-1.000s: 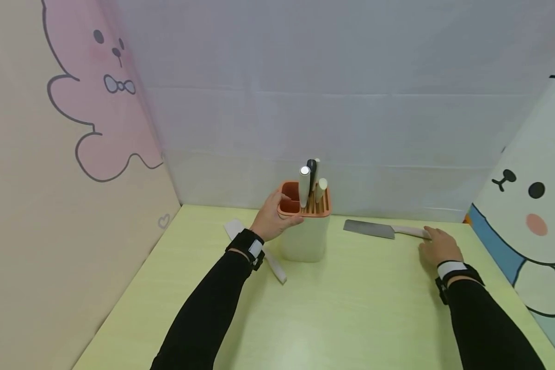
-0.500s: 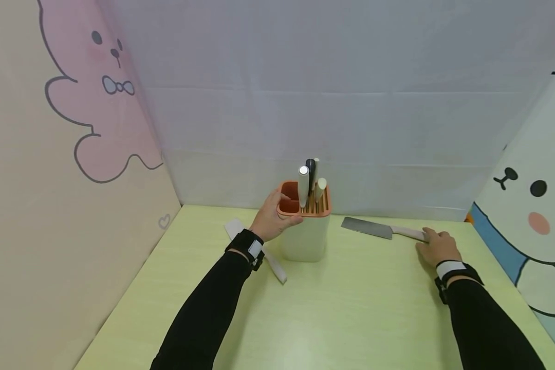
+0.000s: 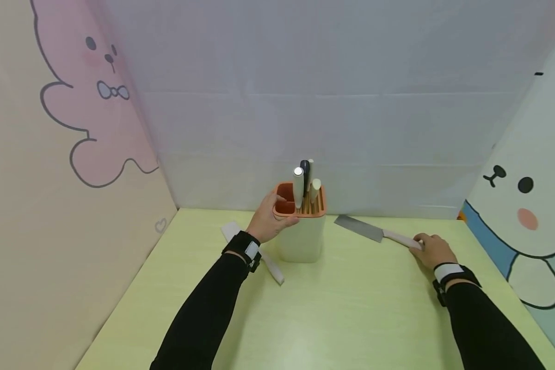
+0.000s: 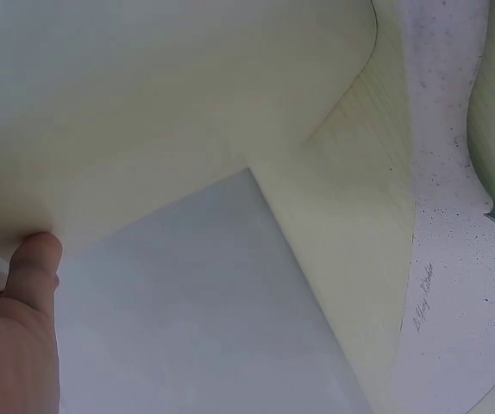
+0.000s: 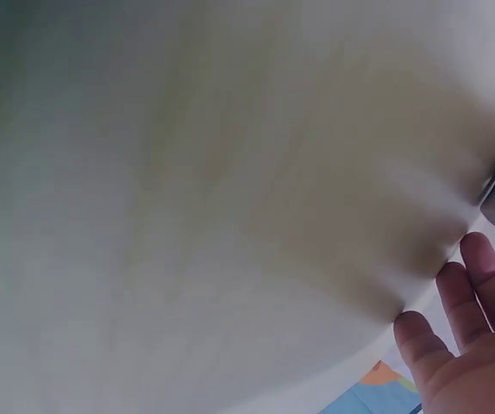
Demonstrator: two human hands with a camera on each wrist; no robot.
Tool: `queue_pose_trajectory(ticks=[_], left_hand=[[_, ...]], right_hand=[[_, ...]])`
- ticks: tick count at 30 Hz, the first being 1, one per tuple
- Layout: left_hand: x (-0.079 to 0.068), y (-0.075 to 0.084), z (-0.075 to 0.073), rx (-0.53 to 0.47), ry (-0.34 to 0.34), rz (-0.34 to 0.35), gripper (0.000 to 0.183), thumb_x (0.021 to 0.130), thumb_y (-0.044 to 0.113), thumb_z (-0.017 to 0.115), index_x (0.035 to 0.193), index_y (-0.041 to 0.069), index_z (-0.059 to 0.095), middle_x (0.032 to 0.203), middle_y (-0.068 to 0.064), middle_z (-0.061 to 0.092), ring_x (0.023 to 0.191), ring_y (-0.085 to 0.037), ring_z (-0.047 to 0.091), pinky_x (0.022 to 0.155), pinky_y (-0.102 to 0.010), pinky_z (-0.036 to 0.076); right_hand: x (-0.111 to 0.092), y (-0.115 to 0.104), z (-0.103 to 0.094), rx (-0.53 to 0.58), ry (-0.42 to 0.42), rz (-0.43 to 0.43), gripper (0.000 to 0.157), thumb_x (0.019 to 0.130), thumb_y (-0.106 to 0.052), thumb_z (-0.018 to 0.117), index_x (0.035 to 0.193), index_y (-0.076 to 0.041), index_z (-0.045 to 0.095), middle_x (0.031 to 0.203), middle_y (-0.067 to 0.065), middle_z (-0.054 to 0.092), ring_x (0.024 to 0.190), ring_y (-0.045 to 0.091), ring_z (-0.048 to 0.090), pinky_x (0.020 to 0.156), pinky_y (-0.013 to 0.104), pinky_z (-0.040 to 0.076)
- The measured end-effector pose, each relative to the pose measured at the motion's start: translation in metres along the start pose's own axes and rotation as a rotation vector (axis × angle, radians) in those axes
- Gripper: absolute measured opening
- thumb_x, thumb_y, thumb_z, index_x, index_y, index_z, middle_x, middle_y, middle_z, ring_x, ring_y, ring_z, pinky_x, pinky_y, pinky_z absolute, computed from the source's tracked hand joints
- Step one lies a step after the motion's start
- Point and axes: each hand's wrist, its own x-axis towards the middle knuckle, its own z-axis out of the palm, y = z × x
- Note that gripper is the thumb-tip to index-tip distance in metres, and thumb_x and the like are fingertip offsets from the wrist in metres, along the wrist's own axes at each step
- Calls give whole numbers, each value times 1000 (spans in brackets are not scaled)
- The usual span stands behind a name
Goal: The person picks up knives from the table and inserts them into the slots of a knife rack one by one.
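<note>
A cream knife block (image 3: 300,239) with an orange top stands near the back wall, several handles sticking up from it. My left hand (image 3: 265,221) grips its left side by the rim, thumb across the front. Under the left wrist lies a white knife (image 3: 272,268), partly hidden in the head view; the left wrist view shows its lettered white blade (image 4: 446,302). To the right, a cleaver (image 3: 361,228) with a grey blade lies on the table. My right hand (image 3: 433,250) pinches its pale handle (image 3: 400,238) near the end; other fingertips touch the tabletop in the right wrist view.
The pale yellow table (image 3: 342,313) meets a plain back wall (image 3: 277,118). Side walls carry a pink cartoon bear (image 3: 97,113) on the left and a white cartoon animal (image 3: 532,205) on the right.
The right hand has drawn the cleaver's handle slightly toward me, so the cleaver lies at a steeper angle. The left hand stays on the knife block. The head view has shifted a little.
</note>
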Motion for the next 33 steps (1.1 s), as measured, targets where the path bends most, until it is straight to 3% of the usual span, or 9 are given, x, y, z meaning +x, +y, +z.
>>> queue_pose_trajectory(ticks=[9,18,33], left_hand=[[0,3,1,-16,2,-27,58,73,48,71,114,15,48,123,-3,45,108,-16,46,88,-36,47],[0,1,-1,-2,-9,-30,59,72,55,68,113,18,46,122,-1,44,107,-14,47,86,-33,48],[1,2,0,-4,0,-45,63,71,55,68,113,14,47,123,-4,44,106,-18,46,88,-39,47]], right_hand=[[-12,-6,-2,-2,-40,8,39,83,-29,66,105,2,58,79,17,54,68,28,48,60,44,41],[-30,-18,-5,28,-75,29,43,83,-32,67,104,4,57,86,20,54,73,29,49,64,47,43],[-60,-42,-15,16,-119,56,39,81,-27,69,98,7,58,77,13,58,63,23,49,57,42,43]])
